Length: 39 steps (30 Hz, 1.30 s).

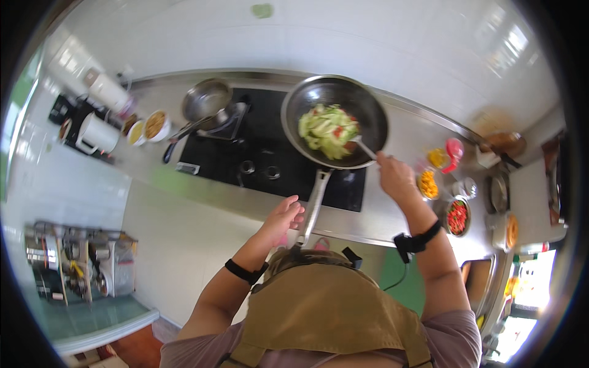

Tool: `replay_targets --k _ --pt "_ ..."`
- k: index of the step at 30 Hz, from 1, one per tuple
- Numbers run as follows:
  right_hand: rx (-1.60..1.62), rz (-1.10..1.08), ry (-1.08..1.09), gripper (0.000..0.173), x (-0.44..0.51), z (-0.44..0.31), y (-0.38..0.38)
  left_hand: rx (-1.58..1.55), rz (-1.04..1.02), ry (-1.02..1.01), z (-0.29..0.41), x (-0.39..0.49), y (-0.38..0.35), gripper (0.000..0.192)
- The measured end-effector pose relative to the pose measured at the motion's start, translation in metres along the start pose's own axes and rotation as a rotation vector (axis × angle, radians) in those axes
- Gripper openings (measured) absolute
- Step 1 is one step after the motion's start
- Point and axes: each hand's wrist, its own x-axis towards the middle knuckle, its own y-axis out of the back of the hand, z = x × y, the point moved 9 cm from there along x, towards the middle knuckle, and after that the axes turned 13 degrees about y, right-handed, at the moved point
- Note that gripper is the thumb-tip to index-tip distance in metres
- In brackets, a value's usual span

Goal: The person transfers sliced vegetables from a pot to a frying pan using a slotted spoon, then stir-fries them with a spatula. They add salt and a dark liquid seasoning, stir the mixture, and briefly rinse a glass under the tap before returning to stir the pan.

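A large frying pan (368,110) stands on the right part of a black cooktop (218,170), its metal handle (315,202) pointing towards my body. Pale green sliced vegetables (324,131) with some red pieces lie in it. My right hand (396,175) is closed around the handle of a spatula or similar utensil (366,148), whose far end is among the vegetables. Just left of the pan's handle is my left hand (286,218), fingers apart and slightly curled, holding nothing.
A smaller pan (207,99) stands at the cooktop's left. Farther left are small bowls (157,126) and a white pitcher (97,133). Right of the pan are a bowl of orange-yellow pieces (428,185), a bowl of chopped red pieces (457,216) and a pink-red container (454,154).
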Motion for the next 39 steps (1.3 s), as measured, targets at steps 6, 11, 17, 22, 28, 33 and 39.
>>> replay_targets --k 6,11,17,22,28,33,39 --pt "0.129 0.025 -0.004 0.011 -0.028 0.029 0.072 -0.08 -0.175 0.118 -0.005 -0.012 0.016 0.055" --pt "0.118 -0.171 0.043 0.014 -0.005 -0.016 0.044 -0.196 -0.573 0.219 0.002 -0.003 -0.046 0.039" --pt "0.297 0.085 -0.221 0.016 0.044 -0.014 0.01 -0.085 -0.584 0.282 0.007 -0.012 -0.05 0.019" --pt "0.3 0.199 -0.25 0.019 0.088 0.012 0.02 -0.015 -0.581 0.325 0.009 -0.015 -0.05 0.02" --pt "0.275 0.079 -0.281 0.018 0.12 0.008 -0.012 0.002 -0.627 0.335 0.008 -0.013 -0.053 0.019" --pt "0.22 -0.021 -0.144 0.019 0.04 0.008 0.032 0.003 -0.652 0.352 0.008 -0.012 -0.054 0.02" --pt "0.091 -0.1 -0.057 0.016 -0.024 0.017 0.082 -0.018 -0.655 0.379 0.009 -0.014 -0.054 0.026"
